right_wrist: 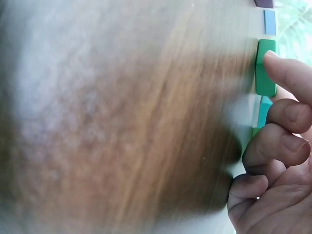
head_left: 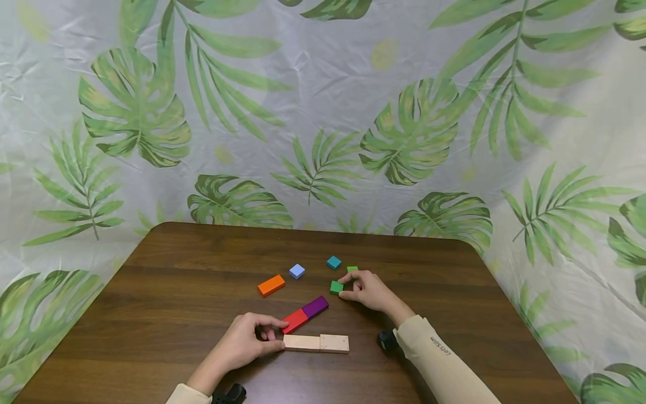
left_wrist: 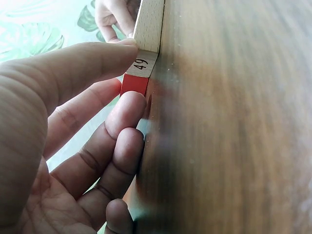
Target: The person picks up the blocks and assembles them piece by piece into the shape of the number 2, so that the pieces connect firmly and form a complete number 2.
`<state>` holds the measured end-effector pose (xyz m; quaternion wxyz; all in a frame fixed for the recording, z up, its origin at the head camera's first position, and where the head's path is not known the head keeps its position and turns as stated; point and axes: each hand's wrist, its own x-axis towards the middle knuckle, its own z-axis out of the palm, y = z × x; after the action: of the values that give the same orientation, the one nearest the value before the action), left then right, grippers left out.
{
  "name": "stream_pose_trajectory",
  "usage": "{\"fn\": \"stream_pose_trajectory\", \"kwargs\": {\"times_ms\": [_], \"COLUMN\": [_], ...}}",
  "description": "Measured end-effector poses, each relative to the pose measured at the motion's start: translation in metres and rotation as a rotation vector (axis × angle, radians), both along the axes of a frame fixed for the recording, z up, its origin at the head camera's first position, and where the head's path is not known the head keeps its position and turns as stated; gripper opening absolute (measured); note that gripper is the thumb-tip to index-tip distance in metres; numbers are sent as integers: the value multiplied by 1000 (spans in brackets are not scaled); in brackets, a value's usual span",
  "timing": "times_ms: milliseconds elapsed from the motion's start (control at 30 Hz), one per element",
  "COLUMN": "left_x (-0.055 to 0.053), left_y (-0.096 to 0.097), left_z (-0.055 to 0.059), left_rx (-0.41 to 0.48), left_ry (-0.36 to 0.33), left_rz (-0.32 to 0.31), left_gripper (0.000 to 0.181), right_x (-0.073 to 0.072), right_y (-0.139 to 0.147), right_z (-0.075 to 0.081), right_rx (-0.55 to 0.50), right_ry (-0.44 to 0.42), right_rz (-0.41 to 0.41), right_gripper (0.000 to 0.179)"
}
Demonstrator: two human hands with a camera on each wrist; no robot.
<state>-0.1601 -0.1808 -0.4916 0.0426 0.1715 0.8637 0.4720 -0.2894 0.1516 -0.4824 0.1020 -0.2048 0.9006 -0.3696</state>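
In the head view my left hand (head_left: 247, 336) reaches two rows of blocks, its index fingertip at the red block (head_left: 295, 321) and its thumb at the left end of a plain wooden block (head_left: 301, 343). The left wrist view shows the thumb (left_wrist: 127, 51) at the wooden block and a number 49 on a pale block face (left_wrist: 141, 64), with red beside it. My right hand (head_left: 370, 290) pinches a green block (head_left: 336, 288) between thumb and index finger; its other fingers are curled. Up close, the thumb lies on the green block (right_wrist: 265, 68).
A purple block (head_left: 315, 307) continues the red one. A second wooden block (head_left: 335, 344) abuts the first. Farther back on the brown table (head_left: 429, 269) lie an orange block (head_left: 271, 285), a light blue block (head_left: 297, 271), a teal block (head_left: 333, 262) and a bright green block (head_left: 352, 269).
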Motion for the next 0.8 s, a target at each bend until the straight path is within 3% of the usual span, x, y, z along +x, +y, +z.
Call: {"fn": "stream_pose_trajectory", "kwargs": {"times_ms": [467,800], "left_x": [-1,-2], "left_y": [0,0], "left_z": [-1,-2], "left_rx": [6,3], "left_ry": [-1,2], "left_rz": [-1,2], "left_gripper": [31,31], "right_x": [6,6], "right_y": [-7,-9], "right_z": [1,0], "right_rx": [6,24], "right_ry": [-27,5], "right_rz": [45,90], "right_gripper": [27,27]}}
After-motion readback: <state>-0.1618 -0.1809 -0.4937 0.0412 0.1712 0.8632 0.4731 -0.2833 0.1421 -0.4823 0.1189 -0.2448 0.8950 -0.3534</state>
